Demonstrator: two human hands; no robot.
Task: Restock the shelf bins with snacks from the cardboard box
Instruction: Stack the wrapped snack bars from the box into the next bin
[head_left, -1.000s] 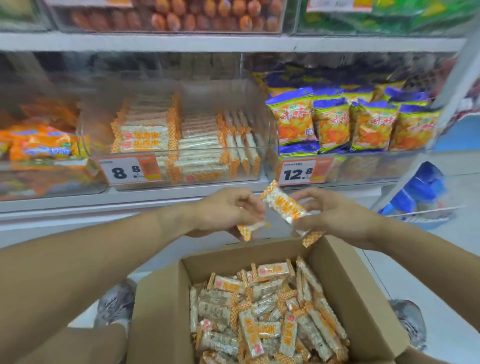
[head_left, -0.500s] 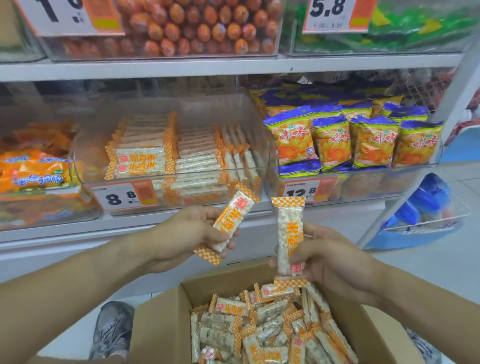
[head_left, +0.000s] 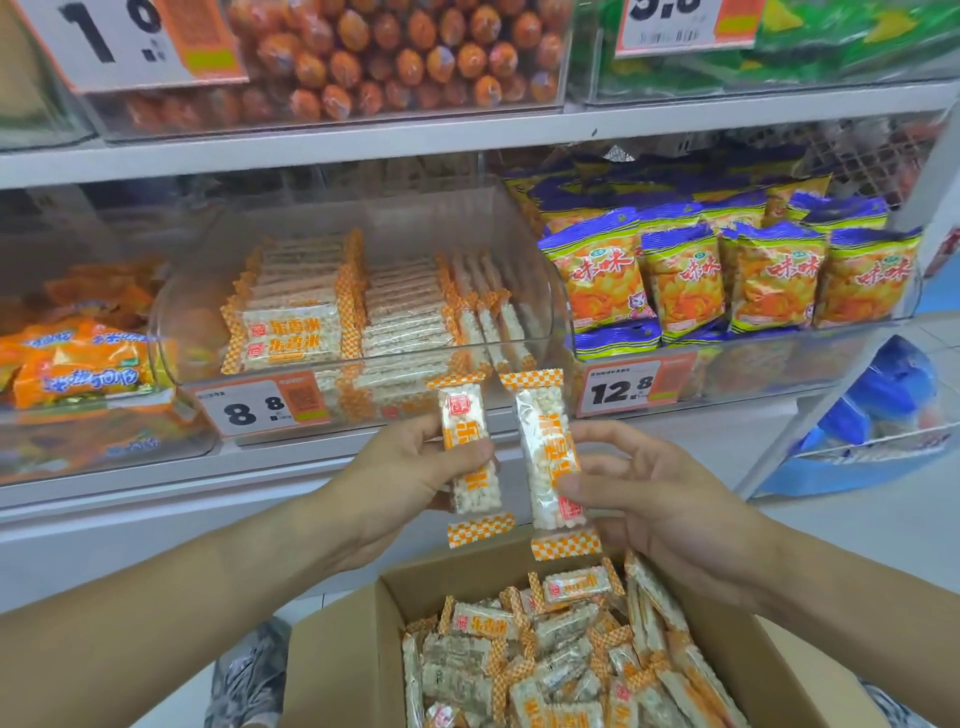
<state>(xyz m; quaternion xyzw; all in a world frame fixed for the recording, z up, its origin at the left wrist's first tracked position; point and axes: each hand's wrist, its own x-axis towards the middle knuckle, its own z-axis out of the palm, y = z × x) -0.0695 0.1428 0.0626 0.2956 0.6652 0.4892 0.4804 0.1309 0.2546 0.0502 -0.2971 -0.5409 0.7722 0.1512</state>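
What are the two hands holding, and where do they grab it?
Each holds one rice bar by its middle: left hand the left bar, right hand the right bar.

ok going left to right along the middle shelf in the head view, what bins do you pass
clear bin of orange snack packets → clear bin of stacked white rice bars with orange checked ends, price tag 8.8 → clear bin of yellow and purple chip bags, price tag 12.8
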